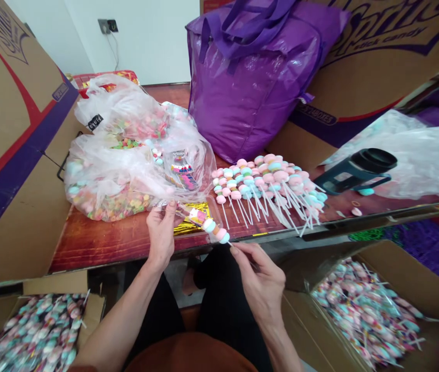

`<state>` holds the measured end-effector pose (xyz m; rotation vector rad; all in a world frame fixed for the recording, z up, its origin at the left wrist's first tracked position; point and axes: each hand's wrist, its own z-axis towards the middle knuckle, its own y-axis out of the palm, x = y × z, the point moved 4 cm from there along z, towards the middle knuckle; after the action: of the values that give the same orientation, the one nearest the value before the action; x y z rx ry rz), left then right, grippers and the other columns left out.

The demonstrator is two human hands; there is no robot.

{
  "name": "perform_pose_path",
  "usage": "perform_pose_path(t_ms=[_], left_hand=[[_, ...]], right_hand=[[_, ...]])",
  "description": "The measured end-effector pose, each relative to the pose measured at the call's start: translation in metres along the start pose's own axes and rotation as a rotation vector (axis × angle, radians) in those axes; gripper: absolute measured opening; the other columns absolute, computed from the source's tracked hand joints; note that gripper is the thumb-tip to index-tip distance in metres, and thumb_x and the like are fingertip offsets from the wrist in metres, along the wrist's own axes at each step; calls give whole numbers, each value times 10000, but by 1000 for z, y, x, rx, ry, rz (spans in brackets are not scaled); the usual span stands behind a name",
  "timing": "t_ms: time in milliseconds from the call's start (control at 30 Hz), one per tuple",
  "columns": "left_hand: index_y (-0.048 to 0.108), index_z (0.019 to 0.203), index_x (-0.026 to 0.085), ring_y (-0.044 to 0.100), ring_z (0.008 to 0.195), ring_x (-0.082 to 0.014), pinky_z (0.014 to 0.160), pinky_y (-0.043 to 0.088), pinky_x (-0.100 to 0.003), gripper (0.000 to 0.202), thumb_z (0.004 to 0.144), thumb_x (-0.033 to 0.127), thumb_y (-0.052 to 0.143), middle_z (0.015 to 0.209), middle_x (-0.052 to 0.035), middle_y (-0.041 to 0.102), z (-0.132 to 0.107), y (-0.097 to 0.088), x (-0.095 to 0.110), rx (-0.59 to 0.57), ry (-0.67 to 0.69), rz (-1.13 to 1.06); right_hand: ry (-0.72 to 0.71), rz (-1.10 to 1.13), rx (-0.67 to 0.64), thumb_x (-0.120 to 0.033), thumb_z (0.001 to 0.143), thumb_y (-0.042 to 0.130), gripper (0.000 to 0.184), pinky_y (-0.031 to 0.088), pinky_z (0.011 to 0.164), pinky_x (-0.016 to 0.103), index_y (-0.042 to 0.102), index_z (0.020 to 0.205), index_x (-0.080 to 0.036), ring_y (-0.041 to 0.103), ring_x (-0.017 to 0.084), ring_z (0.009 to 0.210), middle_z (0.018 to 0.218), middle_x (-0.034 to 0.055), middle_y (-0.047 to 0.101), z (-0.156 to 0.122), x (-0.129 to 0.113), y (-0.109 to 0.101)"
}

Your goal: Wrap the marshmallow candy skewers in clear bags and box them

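In front of me, at the table's near edge, is a marshmallow candy stick [215,229] with pink, blue and white pieces, slanting down to the right. My right hand [260,276] is closed on its white stick. At the upper end my left hand [161,227] pinches a clear printed wrapper [183,207], which reaches over the top candies. Just behind, a clear tray [215,206] holds gold twist ties [188,225]. To the right of it lies a pile of unwrapped candy sticks [268,181], their white sticks pointing toward me.
Plastic bags of loose candy [107,175] lie at left on the table. A purple bag [254,88] stands behind, and a dark mug [359,168] lies tilted at right. Boxes of wrapped candy sticks [41,330] [366,310] flank me below; large cartons [14,129] border the table.
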<state>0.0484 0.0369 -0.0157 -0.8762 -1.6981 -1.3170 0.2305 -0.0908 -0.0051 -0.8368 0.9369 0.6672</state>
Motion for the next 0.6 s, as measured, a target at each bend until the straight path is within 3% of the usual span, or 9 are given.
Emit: perform_pose_path(t_ms=[133,333,433,500,600], left_hand=[[626,931,166,689,691,-121,651,567,-241,430,712,490,805,881,-16,724,-3,4,-1,-40,-41,-3],[609,1021,176,726,776,-166,708,579,-277,524,636,409,878,906,-43,755,-8,12,-5,-135,-177,-4],[642,1000,152,733,812,-192,762,588,-322,536,608,419,890,914,-64,761,-13,16,-8,-160,-240,-30],[656,991,142,735,840,-204,796,587,-341,528,611,428,888,922,-75,763,-16,18,-8,-176,-273,-46],[666,960,134,738,869,-219,821,584,-352,497,633,443,876,888,-89,766,-16,19,-7,-226,-337,-69]], right_hand=[[8,5,-36,-184,920,635,96,466,646,238,724,892,-209,597,126,681,763,-10,645,-1,5,7],[-231,-100,-50,-91,925,590,150,467,674,237,703,933,-188,581,118,668,743,1,611,2,-5,13],[-263,-119,-70,-101,927,578,142,468,679,248,699,915,-174,571,124,657,734,13,604,2,-6,19],[-189,-69,-113,-143,937,570,136,461,664,252,695,892,-173,569,126,651,729,16,601,2,-5,22],[100,112,-266,-248,948,575,167,429,609,238,682,837,-183,550,116,621,672,-2,580,1,1,28]])
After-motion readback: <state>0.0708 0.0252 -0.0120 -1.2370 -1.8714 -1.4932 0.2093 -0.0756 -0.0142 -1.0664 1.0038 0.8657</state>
